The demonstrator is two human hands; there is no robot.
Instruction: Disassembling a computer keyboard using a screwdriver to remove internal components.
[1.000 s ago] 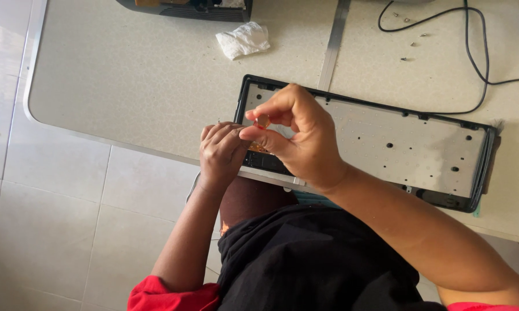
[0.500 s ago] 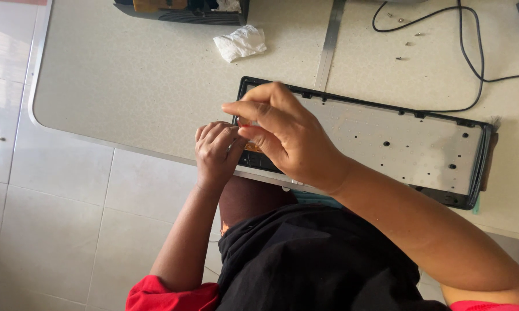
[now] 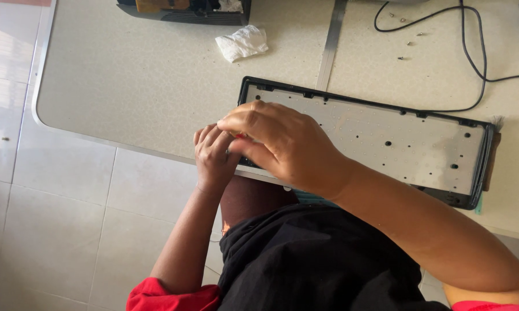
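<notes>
A black keyboard frame (image 3: 386, 138) with a grey metal plate full of small holes lies on the pale table (image 3: 127, 86). Both my hands meet at its near left corner. My left hand (image 3: 213, 154) has its fingers curled against that corner at the table's edge. My right hand (image 3: 279, 144) arches over the corner with its fingers bent down, touching the left hand's fingertips. A small red thing (image 3: 237, 136) shows between the two hands; most of it is hidden, and I cannot tell what it is.
A crumpled white tissue (image 3: 242, 42) lies beyond the frame. A black cable (image 3: 472, 63) loops at the back right near several loose screws (image 3: 406, 43). A dark device (image 3: 184, 11) sits at the far edge. A metal strip (image 3: 328, 46) crosses the tabletop. Tiled floor lies to the left.
My right hand has dropped from a raised pinch above the corner and now lies flatter over it. The left hand has stayed in place.
</notes>
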